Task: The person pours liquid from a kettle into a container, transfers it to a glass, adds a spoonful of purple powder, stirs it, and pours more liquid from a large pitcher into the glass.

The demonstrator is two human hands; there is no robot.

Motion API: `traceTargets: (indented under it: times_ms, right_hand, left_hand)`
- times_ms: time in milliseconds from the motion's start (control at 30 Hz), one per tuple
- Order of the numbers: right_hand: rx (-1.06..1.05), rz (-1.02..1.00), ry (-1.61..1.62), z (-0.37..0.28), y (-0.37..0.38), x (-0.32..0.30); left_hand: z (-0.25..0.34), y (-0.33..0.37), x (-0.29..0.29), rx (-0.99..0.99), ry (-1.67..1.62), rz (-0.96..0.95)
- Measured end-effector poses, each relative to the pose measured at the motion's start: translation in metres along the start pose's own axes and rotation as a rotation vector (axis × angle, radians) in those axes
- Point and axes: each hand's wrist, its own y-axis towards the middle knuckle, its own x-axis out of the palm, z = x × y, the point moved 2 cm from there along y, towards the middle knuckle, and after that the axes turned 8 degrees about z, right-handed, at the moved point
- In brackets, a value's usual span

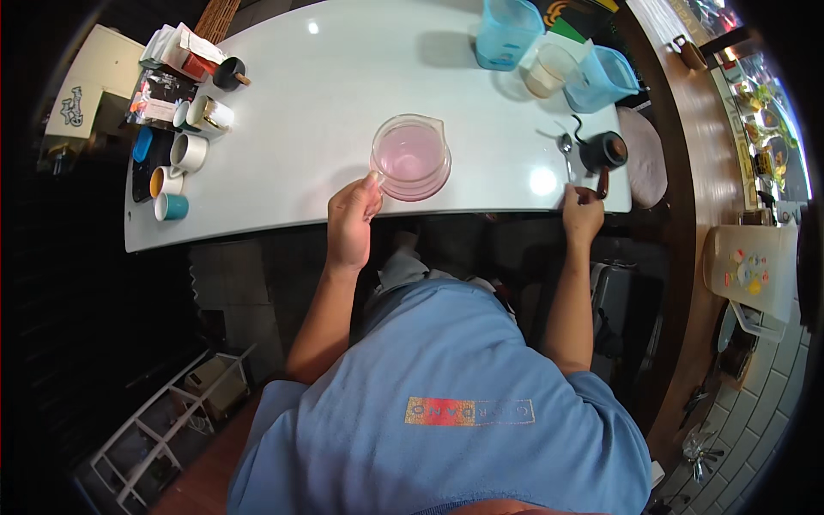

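My left hand (354,215) grips the near rim of a clear glass pitcher (410,156) that holds a pale pink liquid and stands on the white counter (326,112). My right hand (582,213) rests at the counter's near edge, its fingers closed around a small dark wooden handle (602,182). Just beyond it stand a small black pot (606,151) and a metal spoon (566,153) lying on the counter.
Two blue plastic jugs (506,33) (601,79) and a clear cup of beige liquid (549,70) stand at the far right. Several mugs (187,153) and packets (159,99) crowd the left end. A wooden ledge (687,154) runs along the right.
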Motion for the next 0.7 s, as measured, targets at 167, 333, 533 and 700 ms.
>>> traceTargets:
  times_ms: [167, 333, 533, 700]
  right_hand:
    - [0.087, -0.075, -0.088, -0.005, 0.004, 0.001]
    - [0.011, -0.137, -0.232, -0.003, -0.005, 0.007]
    - [0.083, -0.065, -0.244, -0.038, -0.037, -0.017]
    - [0.098, 0.071, 0.061, -0.070, -0.052, -0.041]
  left_hand:
    - [0.006, 0.051, -0.036, 0.009, 0.118, -0.054]
    - [0.005, 0.084, -0.055, -0.035, 0.137, -0.092]
    - [-0.006, 0.107, -0.056, -0.094, 0.134, -0.142]
    - [-0.028, 0.110, -0.057, -0.175, 0.149, -0.165]
